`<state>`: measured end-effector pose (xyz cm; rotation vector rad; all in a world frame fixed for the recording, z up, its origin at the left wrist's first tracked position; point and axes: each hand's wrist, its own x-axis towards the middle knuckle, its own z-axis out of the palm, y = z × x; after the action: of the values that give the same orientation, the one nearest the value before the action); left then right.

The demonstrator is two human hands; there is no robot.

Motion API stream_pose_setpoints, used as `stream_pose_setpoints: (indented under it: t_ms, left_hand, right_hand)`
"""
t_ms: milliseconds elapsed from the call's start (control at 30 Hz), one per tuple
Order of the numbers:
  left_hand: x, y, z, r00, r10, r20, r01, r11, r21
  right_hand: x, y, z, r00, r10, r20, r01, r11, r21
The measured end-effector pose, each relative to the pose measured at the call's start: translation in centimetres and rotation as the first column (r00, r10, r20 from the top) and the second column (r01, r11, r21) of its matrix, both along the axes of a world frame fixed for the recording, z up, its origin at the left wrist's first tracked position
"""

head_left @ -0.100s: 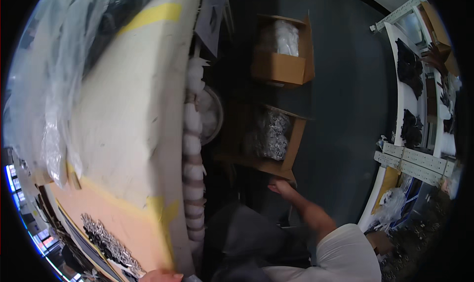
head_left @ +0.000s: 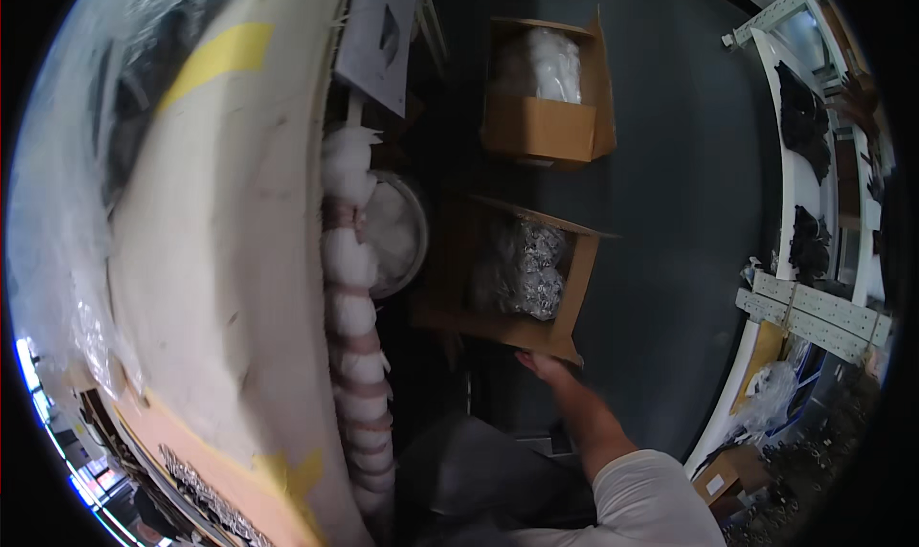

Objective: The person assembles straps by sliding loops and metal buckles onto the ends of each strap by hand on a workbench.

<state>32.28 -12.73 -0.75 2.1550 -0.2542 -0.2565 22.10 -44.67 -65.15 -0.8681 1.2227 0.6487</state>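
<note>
My right hand point(head_left: 544, 366) reaches forward to the near edge of an open cardboard box point(head_left: 512, 331) on the floor. Its fingers look closed on the box's near flap, though they are partly hidden beneath it. Inside that box lie clear plastic bags of shiny silvery pieces point(head_left: 542, 269). My left hand is out of view.
A second open cardboard box point(head_left: 546, 131) with clear plastic bags point(head_left: 555, 66) stands farther ahead. On the left runs a pale covered table point(head_left: 215, 289), with a wrapped post point(head_left: 352, 312) along its side and a round tub point(head_left: 394, 231) beside it. Shelving point(head_left: 814, 312) stands right.
My left hand, earlier at the table's near edge, has left the view. The table has shifted left in the picture. My right hand stays at the box's flap.
</note>
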Motion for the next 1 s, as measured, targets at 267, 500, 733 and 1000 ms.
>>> stream_pose_setpoints:
  t_ms: [267, 500, 733, 1000]
  left_hand:
    - [33.3, -20.8, -8.5, 0.936, 0.252, -0.246, -0.287, 0.951, -0.116]
    - [39.6, -21.7, -14.4, 0.876, 0.366, -0.315, -0.395, 0.918, -0.033]
    - [42.6, -20.7, -16.6, 0.800, 0.517, -0.303, -0.535, 0.844, 0.027]
    - [44.9, -22.2, -11.6, 0.735, 0.632, -0.246, -0.658, 0.753, -0.030]
  right_hand:
    - [7.8, 9.7, -0.9, 0.989, -0.124, -0.079, 0.133, 0.985, 0.111]
    - [5.0, 14.0, -3.4, 0.968, -0.142, -0.209, 0.182, 0.965, 0.188]
    - [0.3, 16.5, -4.8, 0.958, -0.100, -0.268, 0.175, 0.946, 0.274]
    - [-2.5, 14.5, -4.8, 0.968, -0.091, -0.233, 0.165, 0.932, 0.324]
